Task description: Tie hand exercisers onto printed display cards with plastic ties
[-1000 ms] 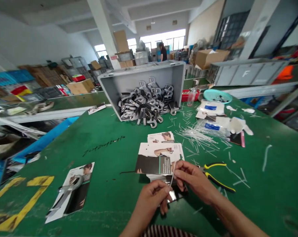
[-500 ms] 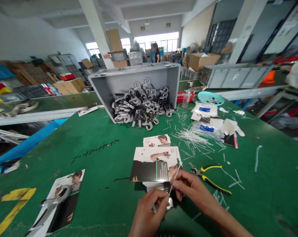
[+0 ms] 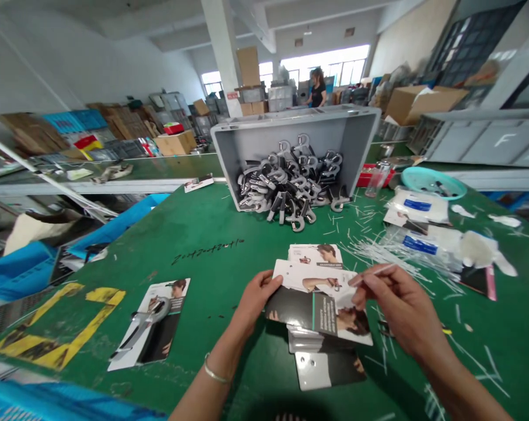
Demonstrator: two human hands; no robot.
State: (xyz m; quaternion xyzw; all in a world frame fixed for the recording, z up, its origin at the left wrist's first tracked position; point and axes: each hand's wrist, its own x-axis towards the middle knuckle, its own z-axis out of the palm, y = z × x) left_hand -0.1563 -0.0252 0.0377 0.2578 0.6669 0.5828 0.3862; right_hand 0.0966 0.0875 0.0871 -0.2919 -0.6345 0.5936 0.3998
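Note:
My left hand (image 3: 260,295) pinches the left edge of a printed packaging card (image 3: 291,304), thumb on top. The card lies tilted over a stack of similar cards (image 3: 308,369), whose edges show below and behind it. Over the card's right end, my right hand (image 3: 394,301) is closed in a pinch on a thin white cable tie (image 3: 374,272). Yellow-and-black cutting pliers (image 3: 385,328) are mostly hidden behind that hand. Off to the left, a grey hand grip exerciser (image 3: 148,321) rests on another card (image 3: 168,333).
A grey bin (image 3: 299,117) on its side spills many hand grips (image 3: 291,181) toward me. Loose cable ties (image 3: 374,251) are scattered at right, near plastic packs (image 3: 422,204) and a turquoise tray (image 3: 433,181). A person (image 3: 318,90) stands far back.
My left hand has let go of the cable tie and moved left onto the card's edge. My right hand has risen with the tie. The view has turned left.

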